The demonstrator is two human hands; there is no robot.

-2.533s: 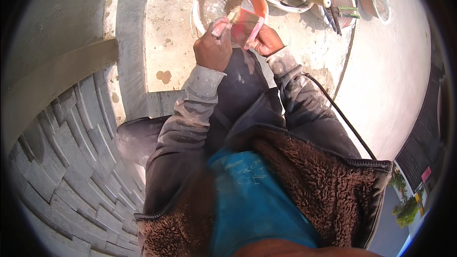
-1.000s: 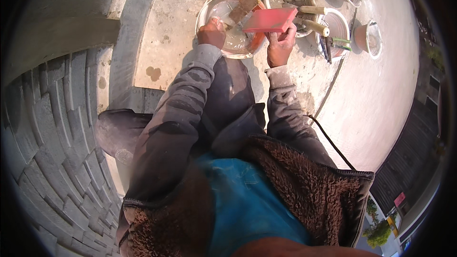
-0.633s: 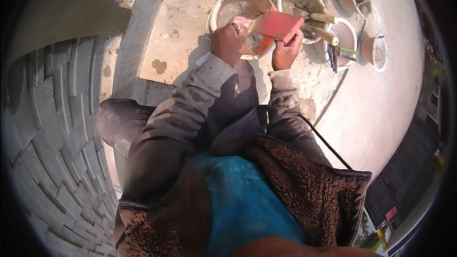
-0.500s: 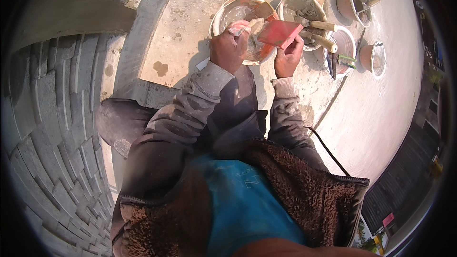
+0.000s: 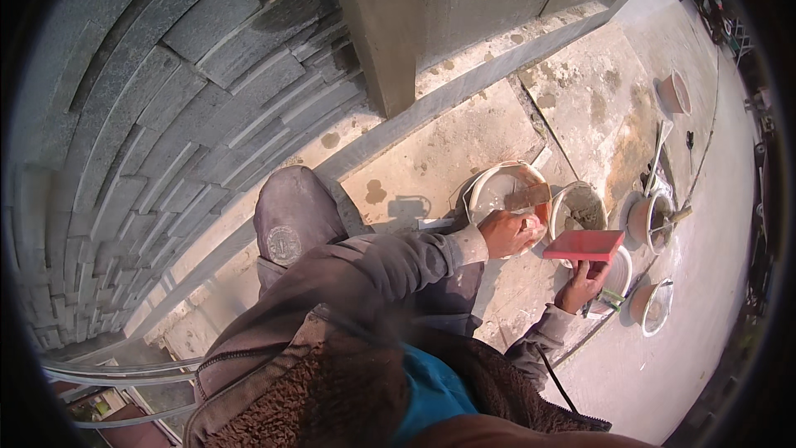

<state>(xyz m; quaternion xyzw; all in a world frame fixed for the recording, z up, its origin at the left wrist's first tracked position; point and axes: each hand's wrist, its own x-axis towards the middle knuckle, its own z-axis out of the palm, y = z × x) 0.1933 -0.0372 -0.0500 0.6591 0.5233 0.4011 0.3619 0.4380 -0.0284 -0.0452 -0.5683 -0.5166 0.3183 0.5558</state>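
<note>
Hands: my left hand [image 5: 507, 234] reaches to the white bucket [image 5: 506, 191], grip closed on a trowel [image 5: 524, 197]; my right hand [image 5: 582, 284], palm up, grips a red board [image 5: 584, 245].

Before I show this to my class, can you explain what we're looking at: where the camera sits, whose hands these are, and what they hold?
The camera sits on a person's head and looks down, so walls bend near the rim. The forearms are the wearer's own. The right hand holds up a flat red board. The left hand grips a flat-bladed tool over a round white bucket. More buckets stand on the concrete ground, beside a grey stone wall.
</note>
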